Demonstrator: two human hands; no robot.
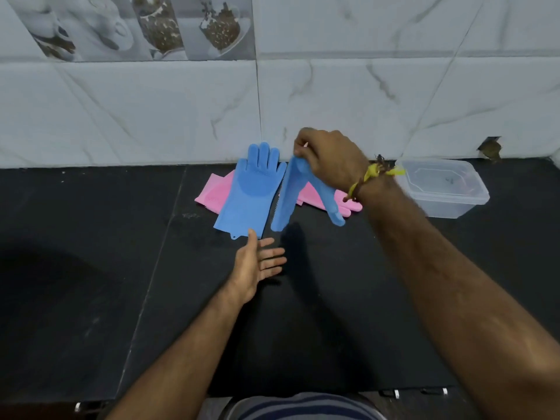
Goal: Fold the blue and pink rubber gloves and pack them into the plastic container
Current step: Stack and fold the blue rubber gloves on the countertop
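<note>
Fingers (303, 147) of the right hand (330, 159) are curled and pinch the top of one blue glove (286, 201), which hangs down in the air, bent over like a limp noodle. The left hand (257, 265) waits below with fingers straight and apart, holding nothing, just near the cuff of the other blue glove (248, 192). That one lies flat on the black counter (91, 237), on top of the pink gloves (212, 195) (only bits of pink peek out). The box (445, 189) sits open well to the right, by the wall.

The hanging glove could slip, because the pinch is small and rubber is floppy. It might flop down crooked onto the flat glove and mess up the fold.
</note>
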